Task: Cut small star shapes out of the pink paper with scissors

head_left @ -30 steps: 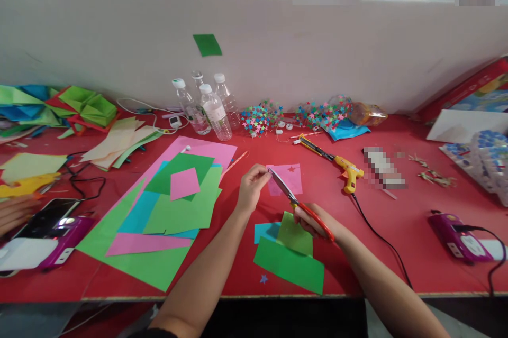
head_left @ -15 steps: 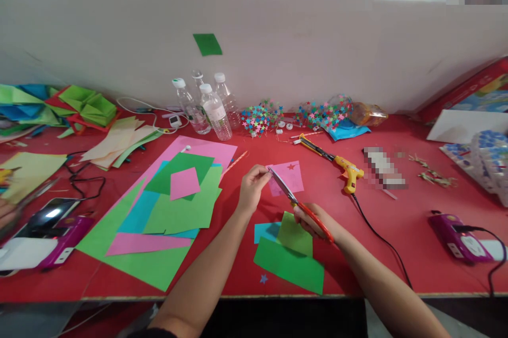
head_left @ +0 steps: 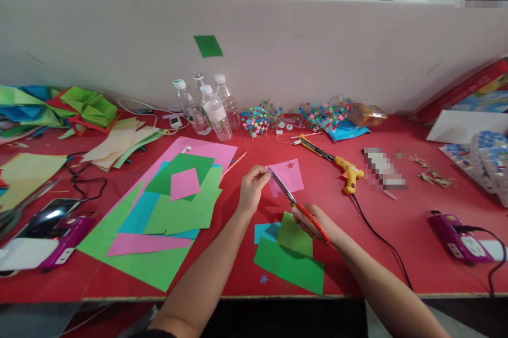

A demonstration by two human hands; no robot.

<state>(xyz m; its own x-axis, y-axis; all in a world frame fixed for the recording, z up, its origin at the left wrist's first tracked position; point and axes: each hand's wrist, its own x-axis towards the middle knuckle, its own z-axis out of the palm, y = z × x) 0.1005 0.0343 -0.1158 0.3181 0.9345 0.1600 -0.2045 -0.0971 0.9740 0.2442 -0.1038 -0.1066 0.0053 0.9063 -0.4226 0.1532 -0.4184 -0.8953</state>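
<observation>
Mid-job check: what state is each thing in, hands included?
Left hand: pinched at the pink sheet's corner
Right hand: closed around scissors
Scissors: held, blade gap too small to tell
Pink sheet: unfolded
Glue gun: lying on its side, heat unknown
Front bottle: upright, capped
Amber container: on its side
Green square: flat on the wall
Right purple unit: cable plugged in
Left phone: screen dark apart from glare

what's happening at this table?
A person holds red-handled scissors in the right hand, blades over a pink paper square. The left hand has its fingers pinched together at the blade tips; whatever they grip is too small to tell. A red star is on the square. A yellow glue gun lies to the right.
</observation>
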